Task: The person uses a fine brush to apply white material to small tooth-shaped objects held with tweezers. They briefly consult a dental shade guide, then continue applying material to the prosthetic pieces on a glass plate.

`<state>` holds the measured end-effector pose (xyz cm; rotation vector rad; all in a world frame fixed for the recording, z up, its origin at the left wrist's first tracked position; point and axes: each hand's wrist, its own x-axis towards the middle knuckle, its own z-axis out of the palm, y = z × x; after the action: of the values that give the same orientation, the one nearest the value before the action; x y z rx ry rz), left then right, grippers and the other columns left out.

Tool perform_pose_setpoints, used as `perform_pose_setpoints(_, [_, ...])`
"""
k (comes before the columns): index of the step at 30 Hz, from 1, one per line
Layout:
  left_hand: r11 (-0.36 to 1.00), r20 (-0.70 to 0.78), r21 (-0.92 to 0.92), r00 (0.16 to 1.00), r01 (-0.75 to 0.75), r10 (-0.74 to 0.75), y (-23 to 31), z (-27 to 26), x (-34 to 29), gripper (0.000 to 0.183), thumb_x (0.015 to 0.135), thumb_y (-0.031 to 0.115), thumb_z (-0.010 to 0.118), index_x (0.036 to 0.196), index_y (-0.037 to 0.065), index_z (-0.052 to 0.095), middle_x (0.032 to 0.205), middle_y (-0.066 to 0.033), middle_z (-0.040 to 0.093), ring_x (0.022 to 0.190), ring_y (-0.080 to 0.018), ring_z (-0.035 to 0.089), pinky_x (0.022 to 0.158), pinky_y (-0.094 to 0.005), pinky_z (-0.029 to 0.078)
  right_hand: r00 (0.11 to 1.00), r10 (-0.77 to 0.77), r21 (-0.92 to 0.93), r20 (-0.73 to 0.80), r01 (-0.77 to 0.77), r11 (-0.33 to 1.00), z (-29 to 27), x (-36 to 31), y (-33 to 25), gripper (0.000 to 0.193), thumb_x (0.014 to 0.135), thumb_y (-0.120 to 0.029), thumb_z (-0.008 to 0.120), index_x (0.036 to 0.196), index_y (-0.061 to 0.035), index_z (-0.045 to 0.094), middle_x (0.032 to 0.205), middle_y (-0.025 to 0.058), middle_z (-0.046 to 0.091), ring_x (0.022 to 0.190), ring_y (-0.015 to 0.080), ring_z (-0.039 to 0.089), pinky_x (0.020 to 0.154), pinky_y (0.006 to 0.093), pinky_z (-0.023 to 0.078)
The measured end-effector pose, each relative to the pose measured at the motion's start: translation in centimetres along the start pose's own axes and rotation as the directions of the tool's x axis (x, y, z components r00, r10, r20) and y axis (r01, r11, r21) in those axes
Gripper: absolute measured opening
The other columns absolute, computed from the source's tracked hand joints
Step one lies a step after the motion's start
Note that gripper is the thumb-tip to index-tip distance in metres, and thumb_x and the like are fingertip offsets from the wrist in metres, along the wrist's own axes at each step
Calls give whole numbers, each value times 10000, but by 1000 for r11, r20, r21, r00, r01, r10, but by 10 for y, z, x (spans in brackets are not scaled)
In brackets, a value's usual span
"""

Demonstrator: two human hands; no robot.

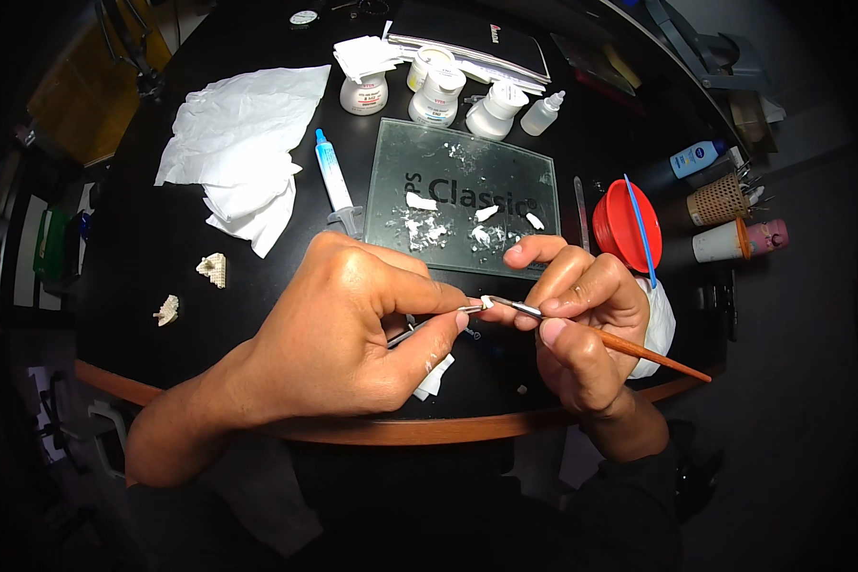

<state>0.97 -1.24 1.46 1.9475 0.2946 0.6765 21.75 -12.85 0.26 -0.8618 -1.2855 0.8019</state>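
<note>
My left hand (352, 319) is closed in a pinch on a slim metal tool (471, 309), apparently tweezers, mostly hidden by the fingers. At its tip sits a small white tooth-like piece (487, 302). My right hand (596, 305) grips a fine brush (653, 357) with an orange-brown wooden handle. The brush tip meets or nearly meets the white piece from the right. Both hands are over the front of the black table, just nearer than a glass slab (505, 172) that bears several white paste heaps (423, 231).
Several white jars (436, 100) and a dropper bottle (542, 114) line the slab's far side. A blue-labelled syringe (331, 174) and white tissues (248, 124) lie left; two tooth models (212, 270) sit nearer. A red bowl (615, 224) with a blue stick stands right.
</note>
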Motion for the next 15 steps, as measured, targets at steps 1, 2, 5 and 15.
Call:
perform_pose_setpoints(1, [1000, -1, 1, 1000, -1, 1, 1, 0, 0, 126, 861, -55, 728, 967, -62, 797, 635, -87, 673, 507, -86, 623, 457, -226, 411, 1000, 21, 13, -17, -21, 1000, 2, -1, -1, 105, 838, 50, 603, 917, -18, 589, 787, 99, 619, 827, 191, 612, 1053, 551, 484])
perform_pose_setpoints(2, [1000, -1, -4, 1000, 5, -5, 2, 0, 0, 124, 862, -54, 729, 966, -64, 796, 635, -87, 673, 507, -86, 623, 457, -227, 411, 999, 27, 21, -38, -26, 999, 3, 0, -1, 103, 840, 48, 602, 920, -16, 587, 783, 99, 617, 822, 191, 614, 1053, 548, 484])
perform_pose_setpoints(5, [1000, -4, -12, 1000, 10, -10, 2, 0, 0, 121, 864, -53, 728, 964, -68, 794, 636, -87, 674, 508, -86, 625, 457, -226, 411, 997, 55, 40, -62, -53, 998, 6, 0, -4, 103, 844, 45, 604, 925, -15, 582, 781, 104, 618, 833, 198, 622, 1053, 541, 487])
perform_pose_setpoints(15, [1000, 4, -12, 1000, -4, 4, 0, 0, 0, 120, 870, -61, 723, 967, -68, 793, 647, -88, 681, 510, -88, 636, 456, -222, 417, 998, 22, 7, -57, -22, 1000, 5, -1, -1, 75, 868, 4, 615, 928, -17, 577, 770, 123, 627, 892, 235, 637, 1034, 496, 517])
